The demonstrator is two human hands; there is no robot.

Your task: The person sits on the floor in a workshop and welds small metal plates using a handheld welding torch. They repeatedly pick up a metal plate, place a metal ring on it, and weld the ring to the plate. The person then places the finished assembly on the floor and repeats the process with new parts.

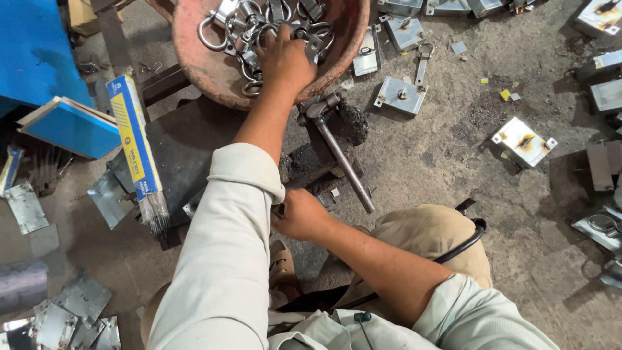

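My left hand (283, 58) reaches into a round reddish pan (214, 78) at the top. Its fingers curl down into a pile of shiny metal shackles and rings (246, 26) and grip one of them. My right hand (303, 217) rests low by my knee, next to a dark metal block (304, 162). Its fingers are curled, and my left sleeve hides what is in them. A hammer (340, 159) lies on that block, between the two hands, with its head near the pan's rim.
Square metal lock bodies (523, 140) lie scattered over the concrete floor on the right. On the left are a blue and yellow packet of welding rods (135, 139), a blue board (71, 126) and loose sheet-metal pieces (78, 304). A black cable (470, 243) crosses my right knee.
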